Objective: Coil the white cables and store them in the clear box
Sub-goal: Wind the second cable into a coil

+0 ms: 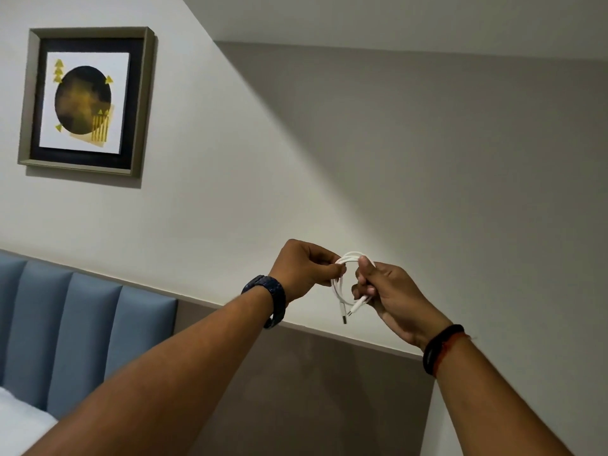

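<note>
A white cable (339,289) is wound into a small loop and held up in the air in front of the wall. My left hand (304,269) pinches the loop's left side. My right hand (391,299) grips its right side, with the thumb on top. Two plug ends hang down from the bottom of the loop. The clear box is not in view.
A framed picture (87,102) hangs on the wall at upper left. A blue padded headboard (82,327) and a white pillow corner (19,419) lie at lower left. A brown wall panel (312,390) runs below my arms.
</note>
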